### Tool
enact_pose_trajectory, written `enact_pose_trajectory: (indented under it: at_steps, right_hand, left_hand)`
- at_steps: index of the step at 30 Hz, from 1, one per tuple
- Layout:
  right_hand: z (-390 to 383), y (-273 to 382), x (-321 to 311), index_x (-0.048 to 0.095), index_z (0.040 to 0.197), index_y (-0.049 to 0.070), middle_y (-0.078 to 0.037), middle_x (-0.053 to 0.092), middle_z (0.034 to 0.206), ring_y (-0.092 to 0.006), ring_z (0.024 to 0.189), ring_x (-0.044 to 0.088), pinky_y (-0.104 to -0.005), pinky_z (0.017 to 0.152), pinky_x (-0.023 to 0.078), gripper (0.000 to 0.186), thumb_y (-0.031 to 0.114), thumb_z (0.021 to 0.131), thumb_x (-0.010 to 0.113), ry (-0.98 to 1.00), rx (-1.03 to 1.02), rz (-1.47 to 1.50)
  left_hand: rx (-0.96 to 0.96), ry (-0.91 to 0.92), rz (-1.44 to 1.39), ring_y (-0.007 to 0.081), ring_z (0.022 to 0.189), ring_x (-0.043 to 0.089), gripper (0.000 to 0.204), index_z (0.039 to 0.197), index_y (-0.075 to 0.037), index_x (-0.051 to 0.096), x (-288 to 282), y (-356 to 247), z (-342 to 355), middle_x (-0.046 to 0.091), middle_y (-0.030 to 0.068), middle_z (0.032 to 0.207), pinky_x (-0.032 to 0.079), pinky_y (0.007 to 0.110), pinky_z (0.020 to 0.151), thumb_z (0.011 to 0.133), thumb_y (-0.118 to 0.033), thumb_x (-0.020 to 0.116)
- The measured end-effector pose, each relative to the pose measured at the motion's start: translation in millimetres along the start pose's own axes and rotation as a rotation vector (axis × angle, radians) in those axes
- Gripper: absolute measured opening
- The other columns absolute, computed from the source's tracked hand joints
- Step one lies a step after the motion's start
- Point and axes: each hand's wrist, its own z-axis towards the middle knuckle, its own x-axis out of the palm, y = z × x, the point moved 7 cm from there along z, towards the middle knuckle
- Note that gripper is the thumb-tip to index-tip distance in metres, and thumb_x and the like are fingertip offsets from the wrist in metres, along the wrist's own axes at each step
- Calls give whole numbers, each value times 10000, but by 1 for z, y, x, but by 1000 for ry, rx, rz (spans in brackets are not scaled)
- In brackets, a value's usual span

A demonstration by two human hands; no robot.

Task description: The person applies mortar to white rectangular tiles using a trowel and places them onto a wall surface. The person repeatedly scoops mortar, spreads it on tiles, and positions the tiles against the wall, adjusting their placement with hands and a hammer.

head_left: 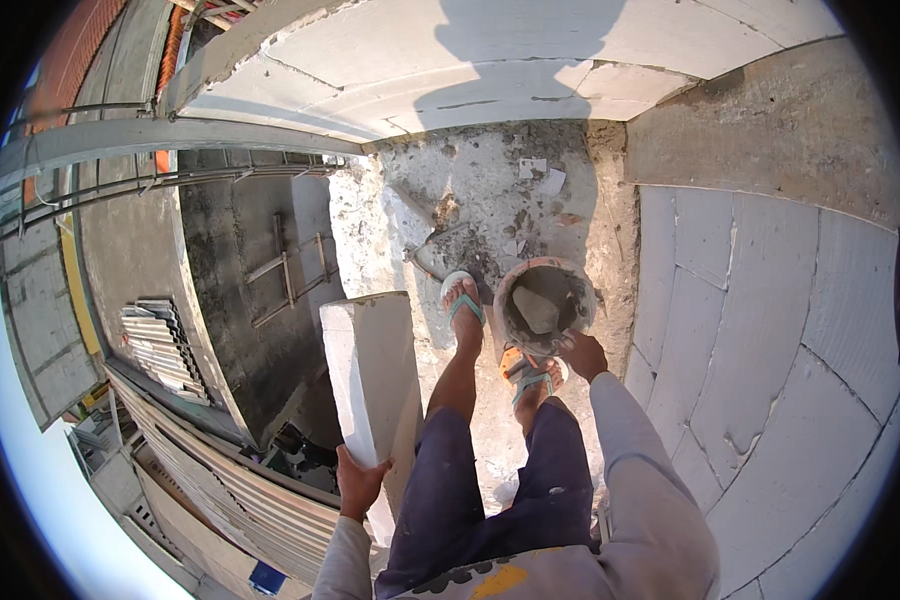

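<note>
My left hand (360, 482) grips the lower left edge of a long white lightweight concrete block (375, 375), its thumb lying across the near face. The block stands beside my left leg. My right hand (582, 355) is closed at the near rim of a round mortar bucket (503, 318). From that hand a trowel (537, 312) reaches into the bucket, its grey blade lying over the wet grey mortar. Most of the trowel's handle is hidden by my fingers. An orange-and-black object (514, 366), partly covered, sits between the bucket and my right foot.
White block walls rise ahead (390, 85) and on the right (710, 290), joined by a concrete beam (770, 125). Rubble and block scraps (552, 181) litter the rough floor. At left the edge drops to a lower level with stacked roof tiles (160, 345). Steel bars (210, 175) run above it.
</note>
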Motion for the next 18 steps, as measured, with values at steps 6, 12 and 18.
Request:
enact_pose_trajectory:
  at_steps: [6, 12, 18]
  right_hand:
    - [-96, 123, -155, 674, 1263, 86, -193, 736, 1117, -368, 1031, 709, -435, 872, 553, 461, 344, 892, 762, -222, -179, 160]
    - [-149, 294, -375, 655, 1010, 16, -43, 621, 751, -120, 634, 546, -297, 607, 478, 240, 255, 1000, 664, -588, -371, 336]
    - [-178, 356, -494, 616, 931, 41, -2, 544, 681, -78, 536, 491, -273, 476, 394, 226, 240, 1035, 590, -664, -321, 545]
  left_hand:
    - [-47, -4, 38, 456, 1101, 635, 781, 1152, 0, 464, -16, 15, -24, 641, 255, 1146, 504, 542, 945, 611, -290, 946]
    - [13, 5, 30, 466, 1173, 597, 847, 1202, 13, 455, -31, 25, -30, 607, 272, 1228, 491, 545, 977, 611, -350, 942]
    - [-13, 27, 60, 487, 1123, 631, 939, 1267, 33, 428, -45, 19, -36, 632, 284, 1201, 506, 550, 973, 600, -387, 937]
